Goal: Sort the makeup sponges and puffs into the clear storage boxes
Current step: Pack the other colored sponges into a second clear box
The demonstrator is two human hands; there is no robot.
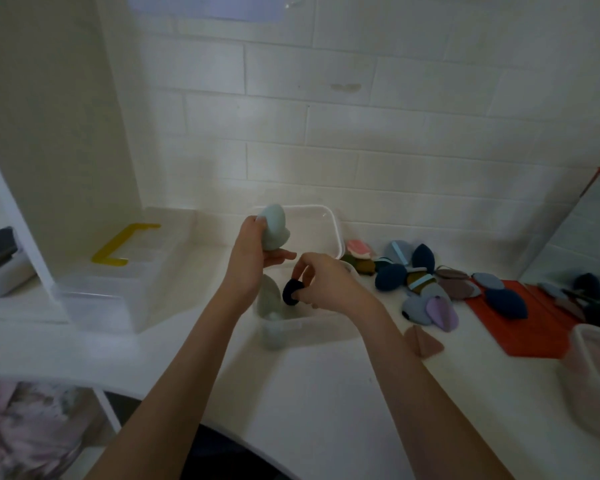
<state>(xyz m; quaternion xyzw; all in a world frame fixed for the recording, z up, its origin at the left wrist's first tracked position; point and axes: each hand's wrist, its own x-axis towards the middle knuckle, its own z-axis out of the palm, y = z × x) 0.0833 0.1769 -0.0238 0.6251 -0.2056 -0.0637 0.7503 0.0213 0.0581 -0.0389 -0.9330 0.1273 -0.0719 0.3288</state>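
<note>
White counter [326,393] | left grip [253,251] clasps mint sponge [272,225] | right grip [321,282] pinches navy sponge [290,291]

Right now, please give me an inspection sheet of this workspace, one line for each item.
Surface: white counter, bare in front.
Job's things: pale green sponge held up; dark navy sponge over the near clear box, which already holds a pale green one; second clear box behind; unsorted pile of sponges and puffs at right.
Clutter: red mat, tan triangular puff apart from the pile, lidded bin with yellow handle, mirror.
Grippers: left hand grips the green sponge; right hand pinches the navy one.
Cables: nothing seen.
Surroundings: white tiled wall; cream cabinet side at left.
</note>
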